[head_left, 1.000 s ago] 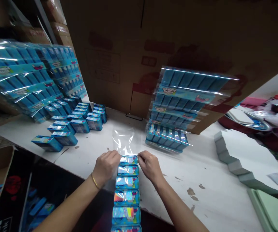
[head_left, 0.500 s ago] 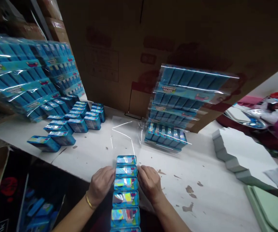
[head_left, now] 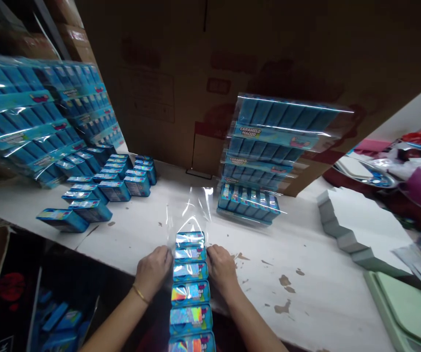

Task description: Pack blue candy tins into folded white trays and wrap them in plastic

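A column of several blue candy tins point(head_left: 190, 292) with shiny labels runs from the table edge down past the bottom of the view. A clear plastic bag point(head_left: 196, 208) spreads on the table around and beyond the top tins. On the left of the column, my left hand point(head_left: 154, 269) is closed, its fingertips pinching the side of the bag beside the upper tins. Opposite it, my right hand point(head_left: 222, 266) is closed too and pinches the bag's other side. Partly hidden fingertips leave the exact grip unclear.
Loose blue tins point(head_left: 114, 191) stand at the left, before wrapped display packs point(head_left: 23, 115). Another wrapped display point(head_left: 265, 151) leans on a large carton point(head_left: 152, 58). At the right lie a folded white card point(head_left: 364, 225) and a pale green scale-like device point(head_left: 408, 305). A box of tins point(head_left: 58, 318) stands lower left.
The bag's far end has drawn nearer and crumpled upward around the top tins. The tin column sits slightly farther up at its top. Both hands stay at its sides. The view has shifted slightly.
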### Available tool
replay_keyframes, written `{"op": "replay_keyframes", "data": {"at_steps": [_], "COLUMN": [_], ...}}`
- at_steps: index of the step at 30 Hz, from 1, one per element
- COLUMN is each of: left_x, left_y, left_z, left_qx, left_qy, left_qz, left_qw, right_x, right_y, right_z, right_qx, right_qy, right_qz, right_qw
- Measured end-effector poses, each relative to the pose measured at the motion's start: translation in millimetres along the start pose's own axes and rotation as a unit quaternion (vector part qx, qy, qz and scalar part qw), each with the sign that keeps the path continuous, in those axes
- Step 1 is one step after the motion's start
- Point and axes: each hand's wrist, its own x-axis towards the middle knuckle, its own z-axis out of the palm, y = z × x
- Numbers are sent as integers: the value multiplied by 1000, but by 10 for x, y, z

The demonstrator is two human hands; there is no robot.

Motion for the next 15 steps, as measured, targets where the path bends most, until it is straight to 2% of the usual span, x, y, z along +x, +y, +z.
{"op": "replay_keyframes", "data": {"at_steps": [3, 6, 9, 12, 15], "left_x": [-41, -199, -450, -732, -1000], "left_y": [-17, -42, -73, -92, -97], "left_z": [18, -9, -115, -266, -367], "left_qx": [5, -9, -28, -47, -57], "left_qy": [13, 43, 69, 72, 68], "left_qz": [44, 112, 168, 213, 280], "left_qw": [999, 993, 983, 973, 956], "right_x": [-2, -115, -351, -637, -891], "right_y": [20, 12, -15, -40, -48], "right_z": [-44, -152, -309, -460, -551], "right_qx": [10, 32, 52, 73, 70], "right_qy": [6, 0, -13, -20, 26], "right_qz": [-43, -81, -113, -154, -226], "right_qw": [999, 996, 992, 985, 971]}}
